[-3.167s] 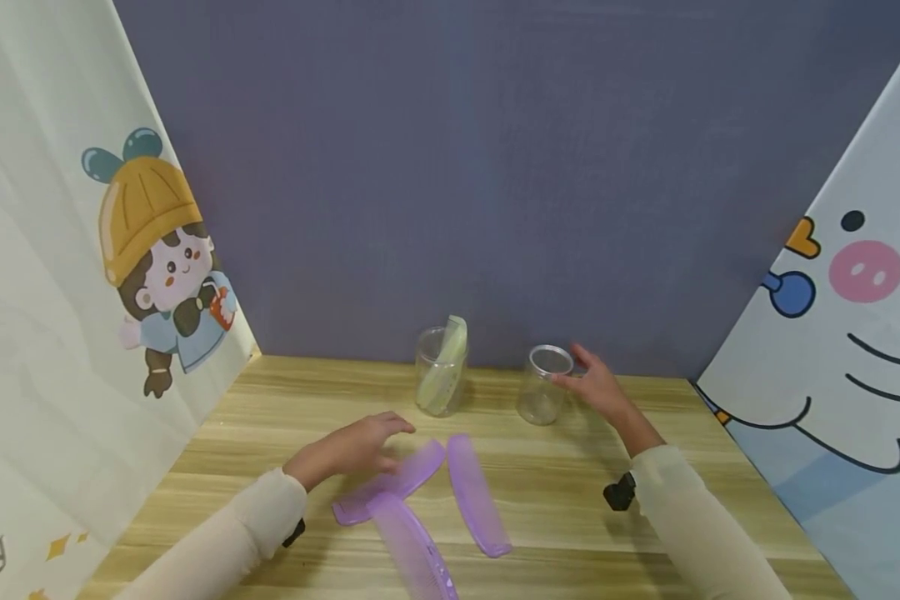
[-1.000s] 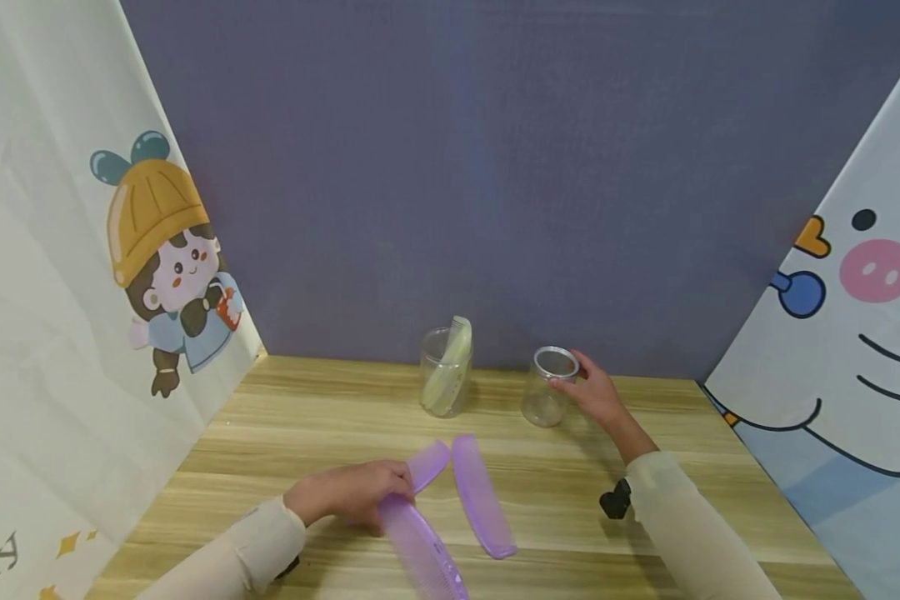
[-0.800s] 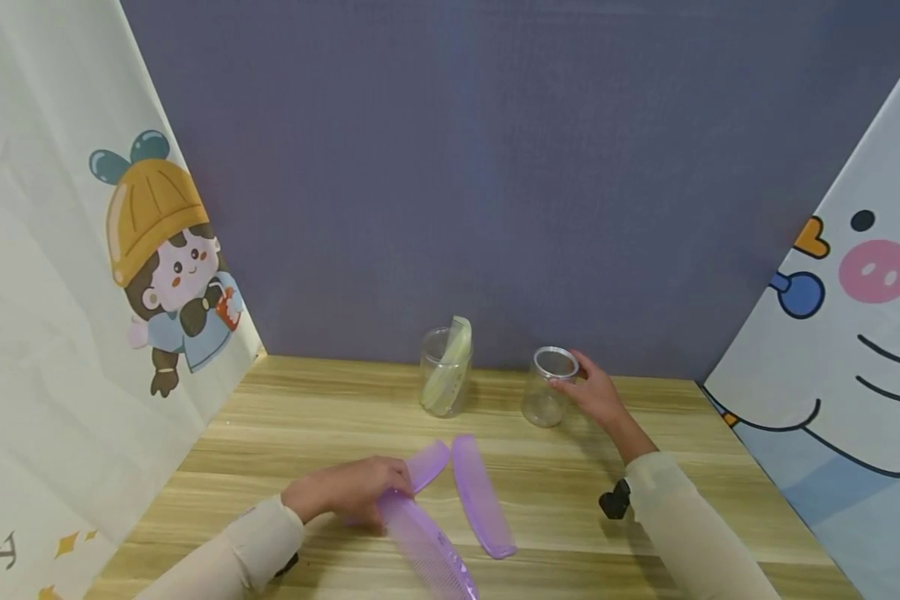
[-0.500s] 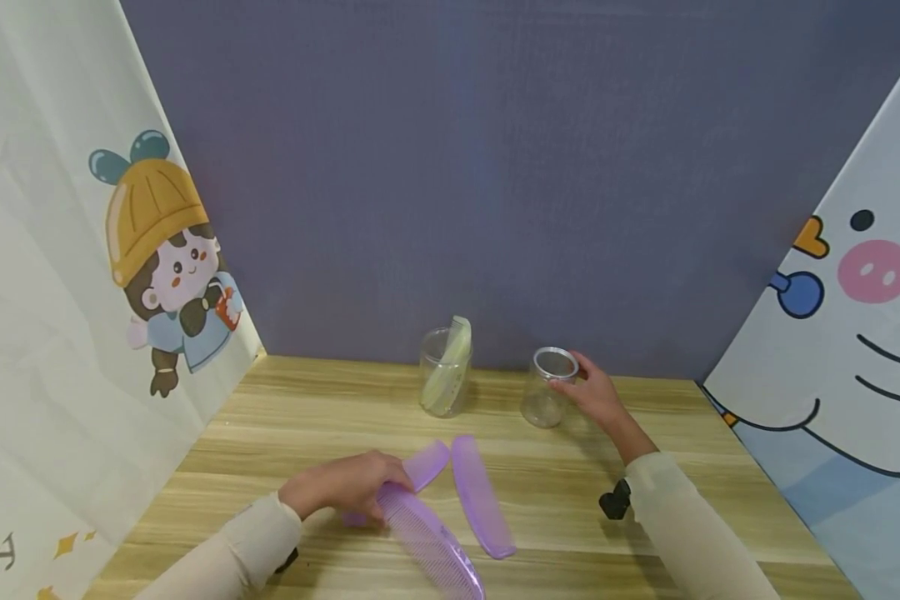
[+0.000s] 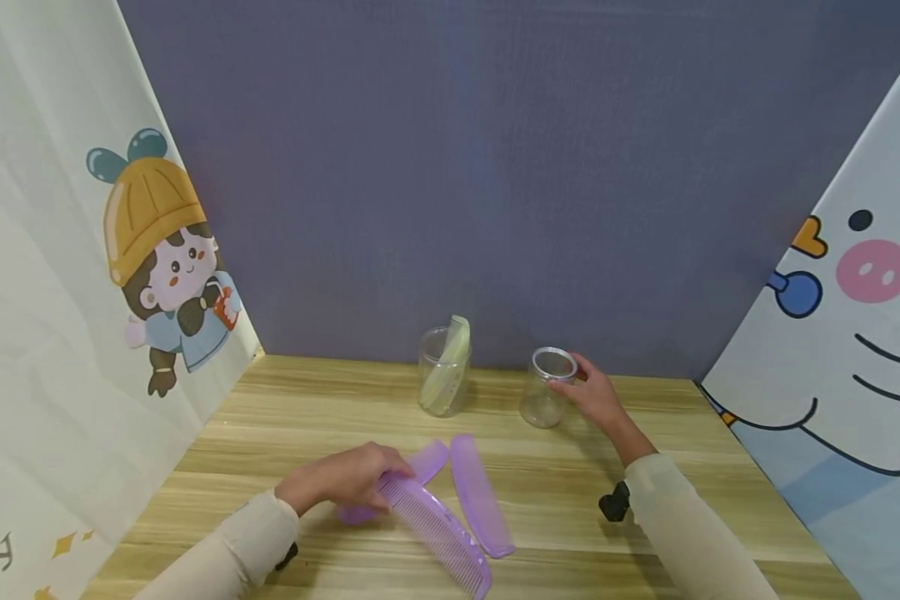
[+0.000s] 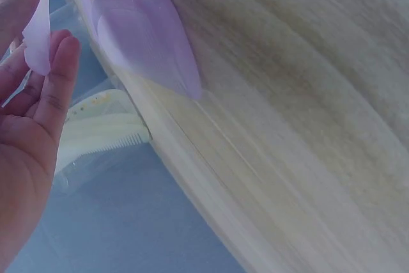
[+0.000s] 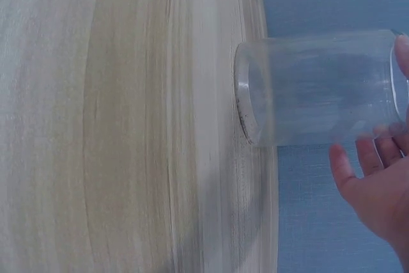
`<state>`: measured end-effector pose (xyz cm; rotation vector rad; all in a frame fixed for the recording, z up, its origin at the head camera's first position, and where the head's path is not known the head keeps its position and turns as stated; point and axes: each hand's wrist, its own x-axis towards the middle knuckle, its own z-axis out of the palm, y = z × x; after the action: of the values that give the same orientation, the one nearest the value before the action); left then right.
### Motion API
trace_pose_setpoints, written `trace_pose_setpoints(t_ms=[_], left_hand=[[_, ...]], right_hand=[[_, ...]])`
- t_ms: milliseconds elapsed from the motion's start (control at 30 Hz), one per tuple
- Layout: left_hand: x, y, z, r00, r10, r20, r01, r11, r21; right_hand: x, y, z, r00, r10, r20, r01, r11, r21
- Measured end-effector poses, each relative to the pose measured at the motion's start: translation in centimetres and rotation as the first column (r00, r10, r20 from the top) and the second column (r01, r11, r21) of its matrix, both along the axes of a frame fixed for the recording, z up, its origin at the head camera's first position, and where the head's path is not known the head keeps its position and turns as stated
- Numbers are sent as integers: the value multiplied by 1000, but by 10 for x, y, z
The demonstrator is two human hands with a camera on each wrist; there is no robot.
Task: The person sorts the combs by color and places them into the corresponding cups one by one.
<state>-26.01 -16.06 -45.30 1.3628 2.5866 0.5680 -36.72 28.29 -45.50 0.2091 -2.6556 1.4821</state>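
Note:
My left hand (image 5: 348, 477) pinches one end of a purple comb (image 5: 438, 529), whose teeth face down and left. In the left wrist view that hand (image 6: 32, 107) has the comb end (image 6: 39, 39) between thumb and fingers. Two more purple combs lie on the table: one (image 5: 358, 514) partly hidden under my left hand, the other (image 5: 482, 497) just right of the held one. My right hand (image 5: 598, 400) grips the rim of a clear jar (image 5: 543, 408), which stands upright and looks empty. The right wrist view shows the fingers of this hand (image 7: 380, 190) around the jar's rim end (image 7: 319, 87).
A second clear jar (image 5: 429, 375) stands upright at the back, left of the gripped one, with pale yellow-green combs (image 5: 450, 371) leaning inside. Behind the wooden table (image 5: 270, 417) rises a grey-blue backdrop (image 5: 480, 183). Printed white panels (image 5: 37, 250) flank both sides.
My left hand has moved onto the front comb and taken hold of its end. That comb has swung, its lower end shifting right and up. The right hand keeps its place at the jar.

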Motion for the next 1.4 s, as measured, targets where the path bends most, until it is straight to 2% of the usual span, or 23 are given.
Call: trace_pose_setpoints(t_ms=[367, 700, 800, 1000, 1267, 1400], left_hand=[[-8, -2, -1, 997, 25, 77, -32, 995, 92], [-12, -1, 3, 994, 32, 108, -52, 981, 186], [-15, -1, 4, 990, 30, 137, -61, 973, 223], [-21, 1, 8, 970, 52, 237, -126, 942, 312], [-26, 11, 12, 946, 76, 315, -207, 891, 405], [-30, 18, 15, 943, 96, 320, -234, 872, 430]], right_hand=[[3, 2, 0, 1000, -2, -8, 2, 1000, 15], [4, 2, -1, 1000, -2, -17, 2, 1000, 22], [3, 1, -1, 1000, -8, -21, 8, 1000, 19], [3, 1, 0, 1000, -9, -19, 9, 1000, 16], [5, 2, -1, 1000, -9, -14, 9, 1000, 18], [5, 2, 0, 1000, -12, -20, 12, 1000, 25]])
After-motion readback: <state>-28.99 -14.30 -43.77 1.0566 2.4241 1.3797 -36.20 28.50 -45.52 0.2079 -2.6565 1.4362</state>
